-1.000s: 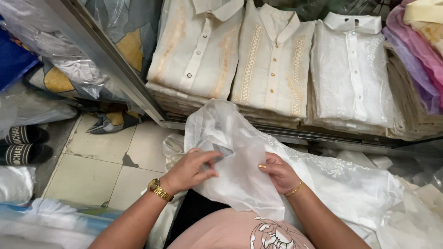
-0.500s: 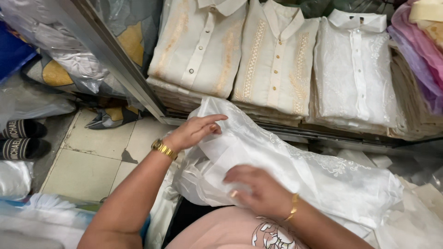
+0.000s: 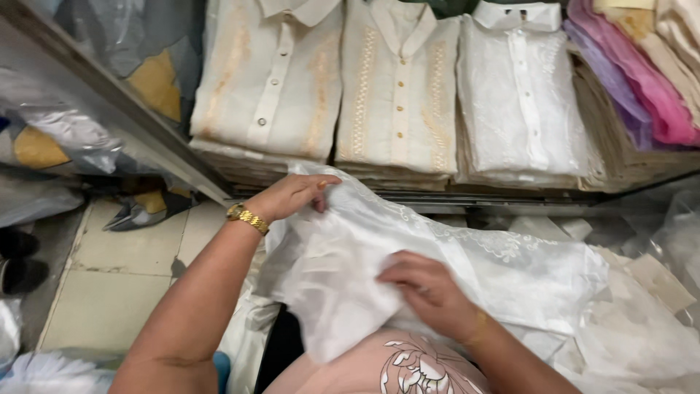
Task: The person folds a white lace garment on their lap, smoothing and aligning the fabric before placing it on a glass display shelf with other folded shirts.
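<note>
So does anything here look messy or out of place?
Mostly tidy: the folded shirts sit in neat stacks. Only the sheer white garment under the left hand and right hand is rumpled, lying on loose white fabric.

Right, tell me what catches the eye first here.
A sheer white garment spreads across the middle, with the left hand gripping its top edge and the right hand pressing on its front. Behind it, stacks of folded cream shirts fill the shelf, with pink and purple fabric at the far right.
</note>
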